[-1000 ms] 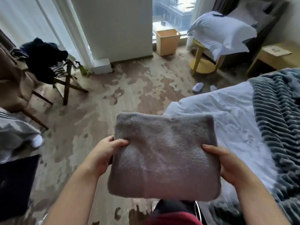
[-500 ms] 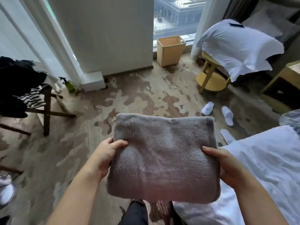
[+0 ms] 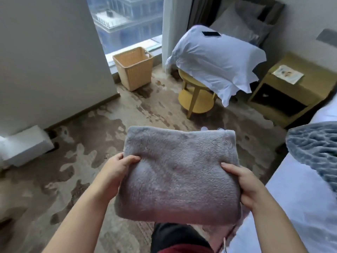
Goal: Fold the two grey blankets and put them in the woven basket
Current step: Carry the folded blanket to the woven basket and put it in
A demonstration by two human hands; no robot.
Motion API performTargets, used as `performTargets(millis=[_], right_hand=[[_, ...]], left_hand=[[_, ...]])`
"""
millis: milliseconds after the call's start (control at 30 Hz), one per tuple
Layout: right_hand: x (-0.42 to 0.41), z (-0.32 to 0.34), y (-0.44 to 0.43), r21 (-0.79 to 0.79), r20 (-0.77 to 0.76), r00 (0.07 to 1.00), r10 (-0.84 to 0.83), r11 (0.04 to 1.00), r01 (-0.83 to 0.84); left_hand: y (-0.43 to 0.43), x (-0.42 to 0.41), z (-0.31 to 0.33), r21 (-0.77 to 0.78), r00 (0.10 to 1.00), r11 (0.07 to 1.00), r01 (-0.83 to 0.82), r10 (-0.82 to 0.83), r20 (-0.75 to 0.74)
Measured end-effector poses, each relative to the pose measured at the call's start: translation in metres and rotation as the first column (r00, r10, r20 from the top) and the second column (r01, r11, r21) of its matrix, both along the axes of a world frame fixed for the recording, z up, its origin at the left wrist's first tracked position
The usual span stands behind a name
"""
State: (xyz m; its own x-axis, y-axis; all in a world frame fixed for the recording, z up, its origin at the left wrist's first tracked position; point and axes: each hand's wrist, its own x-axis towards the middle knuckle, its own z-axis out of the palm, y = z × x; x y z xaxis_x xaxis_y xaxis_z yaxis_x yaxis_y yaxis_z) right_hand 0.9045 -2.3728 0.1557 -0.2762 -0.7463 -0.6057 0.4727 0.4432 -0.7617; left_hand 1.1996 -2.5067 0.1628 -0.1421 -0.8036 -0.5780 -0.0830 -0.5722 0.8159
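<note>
The folded blanket [image 3: 178,174] is held up between both hands. The left hand [image 3: 116,172] pinches its nine o'clock edge and the right hand [image 3: 244,183] its three o'clock edge, thumbs on top and fingers [image 3: 121,156] tucked beneath. The basket [image 3: 134,68] stands on the floor at eleven o'clock, well apart. The second blanket [image 3: 315,148] lies on the bed [image 3: 300,198] at three o'clock.

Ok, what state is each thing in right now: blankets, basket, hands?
folded grey blanket: folded, held up off the floor by both hands.
ribbed grey blanket: unfolded, lying on the bed.
woven basket: upright on the floor, open top.
left hand: grips the folded grey blanket's left edge.
right hand: grips its right edge.
</note>
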Motion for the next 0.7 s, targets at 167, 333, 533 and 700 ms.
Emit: performTargets(millis=[167,333,533,700], right_hand=[[-0.016,0.000,-0.193,0.011,0.031,0.992,0.122,0.992,-0.122],[-0.030,0.025,-0.361,-0.033,0.037,0.964,0.264,0.964,-0.262],[-0.054,0.009,-0.533,0.000,0.014,0.935,0.356,0.935,-0.356],[-0.086,0.001,-0.657,0.090,-0.025,0.982,0.188,0.979,-0.185]], left_hand=[[-0.153,-0.001,0.014,0.020,0.992,0.994,-0.107,0.105,0.065],[-0.285,0.002,0.045,-0.018,0.983,0.984,-0.175,0.176,0.060],[-0.460,-0.011,0.015,0.028,0.980,0.980,-0.198,0.198,0.032],[-0.633,-0.066,-0.011,0.075,0.998,0.995,-0.065,0.064,0.026]])
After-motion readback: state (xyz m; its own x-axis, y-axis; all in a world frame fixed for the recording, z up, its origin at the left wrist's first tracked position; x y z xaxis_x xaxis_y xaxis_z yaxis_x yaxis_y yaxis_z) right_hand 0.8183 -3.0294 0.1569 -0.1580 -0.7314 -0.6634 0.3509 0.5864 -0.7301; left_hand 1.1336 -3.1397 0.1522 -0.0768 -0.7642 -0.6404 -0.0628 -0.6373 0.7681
